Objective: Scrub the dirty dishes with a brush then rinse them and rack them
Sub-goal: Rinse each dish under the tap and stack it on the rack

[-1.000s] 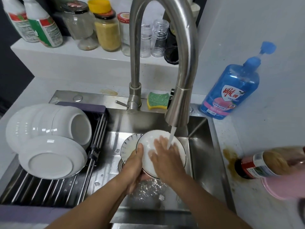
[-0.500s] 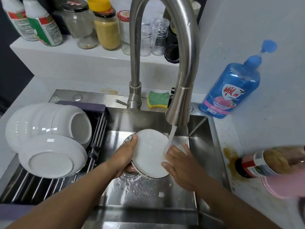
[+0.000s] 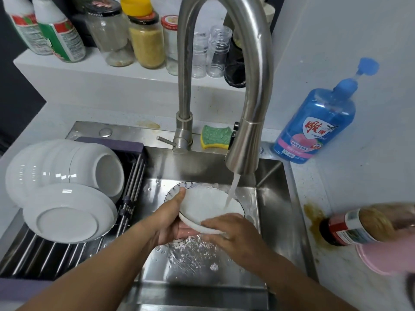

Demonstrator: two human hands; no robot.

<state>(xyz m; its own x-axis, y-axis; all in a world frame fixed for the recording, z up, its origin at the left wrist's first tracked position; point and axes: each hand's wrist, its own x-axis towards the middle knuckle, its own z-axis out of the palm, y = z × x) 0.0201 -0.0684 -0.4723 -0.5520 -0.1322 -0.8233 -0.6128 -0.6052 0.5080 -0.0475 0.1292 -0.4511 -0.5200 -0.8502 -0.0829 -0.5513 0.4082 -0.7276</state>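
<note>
A white plate is gripped at its left rim by the left hand and at its near rim by the right hand, and is held tilted under the faucet, in its stream. A patterned plate lies beneath. White bowls are stacked on the rack left of the faucet.

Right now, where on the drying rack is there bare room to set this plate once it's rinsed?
The rack has bare rods nearest you, between the upturned dish and its front edge; the plate could go there. The far end is crowded with stacked bowls.
</note>
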